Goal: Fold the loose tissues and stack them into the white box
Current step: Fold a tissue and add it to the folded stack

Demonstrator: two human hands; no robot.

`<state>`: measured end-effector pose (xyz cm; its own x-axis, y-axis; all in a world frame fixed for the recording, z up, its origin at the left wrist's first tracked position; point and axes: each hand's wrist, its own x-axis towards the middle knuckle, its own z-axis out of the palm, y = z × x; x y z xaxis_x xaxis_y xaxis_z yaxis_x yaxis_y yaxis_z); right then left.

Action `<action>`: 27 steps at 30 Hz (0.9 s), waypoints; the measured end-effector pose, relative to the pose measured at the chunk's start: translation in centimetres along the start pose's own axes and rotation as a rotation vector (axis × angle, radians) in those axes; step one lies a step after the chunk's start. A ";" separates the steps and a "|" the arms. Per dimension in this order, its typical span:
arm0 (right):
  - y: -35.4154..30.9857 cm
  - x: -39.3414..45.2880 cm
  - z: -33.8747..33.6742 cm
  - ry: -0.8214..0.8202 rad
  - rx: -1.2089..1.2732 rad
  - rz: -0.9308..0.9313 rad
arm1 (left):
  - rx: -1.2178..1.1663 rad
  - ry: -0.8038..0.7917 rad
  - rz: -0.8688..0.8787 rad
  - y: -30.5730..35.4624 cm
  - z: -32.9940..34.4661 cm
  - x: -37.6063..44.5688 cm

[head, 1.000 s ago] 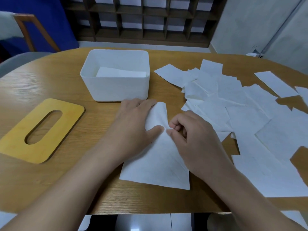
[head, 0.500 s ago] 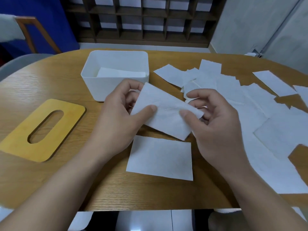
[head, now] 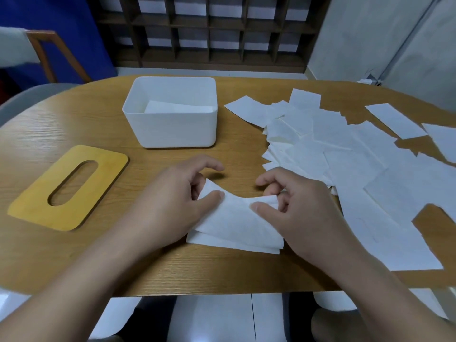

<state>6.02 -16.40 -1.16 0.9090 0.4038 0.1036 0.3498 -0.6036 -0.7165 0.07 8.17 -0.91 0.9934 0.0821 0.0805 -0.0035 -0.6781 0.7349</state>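
A white tissue (head: 234, 223) lies doubled over in front of me on the wooden table (head: 74, 124). My left hand (head: 177, 196) pinches its far left corner between thumb and fingers. My right hand (head: 293, 206) pinches the far right corner the same way. The tissue's near edge rests on the table, with a lower layer showing beneath. The white box (head: 172, 129) stands behind my hands, open, with a folded tissue (head: 177, 108) lying inside. Several loose tissues (head: 345, 154) are spread over the right half of the table.
A yellow wooden lid (head: 69, 188) with an oval slot lies flat at the left. A chair (head: 49, 53) stands behind the table at the far left, and a dark lattice shelf (head: 209, 30) runs along the back wall. The table's near edge is just below my wrists.
The tissue's far half, held up off the table half a second ago, has come down toward me onto the near half. Both hands moved down and nearer with it.
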 end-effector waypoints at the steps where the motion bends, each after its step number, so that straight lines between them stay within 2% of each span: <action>1: -0.1 0.0 0.1 0.001 -0.027 -0.006 | 0.033 -0.002 0.005 0.0 0.0 -0.1; 5: -0.2 0.0 0.2 0.008 -0.185 -0.056 | 0.210 -0.005 0.028 -0.4 0.3 -0.3; 9: 0.5 0.3 -0.4 0.094 -0.231 -0.104 | 0.191 -0.014 0.053 -1.3 0.1 -0.2; 15: 2.8 2.2 -1.7 0.280 -0.291 -0.051 | 0.211 -0.036 0.184 -0.9 1.3 0.4; 21: 4.1 4.4 -1.2 0.314 -0.326 -0.050 | 0.309 -0.008 0.257 0.1 4.3 1.0; 27: 4.2 6.5 -0.3 0.354 -0.422 -0.107 | 0.280 0.002 0.277 1.0 6.3 1.5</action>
<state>13.52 -16.53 -3.26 0.8585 0.2664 0.4382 0.4386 -0.8243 -0.3581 2.32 3.05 -4.30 0.9591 -0.1305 0.2513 -0.2393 -0.8480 0.4729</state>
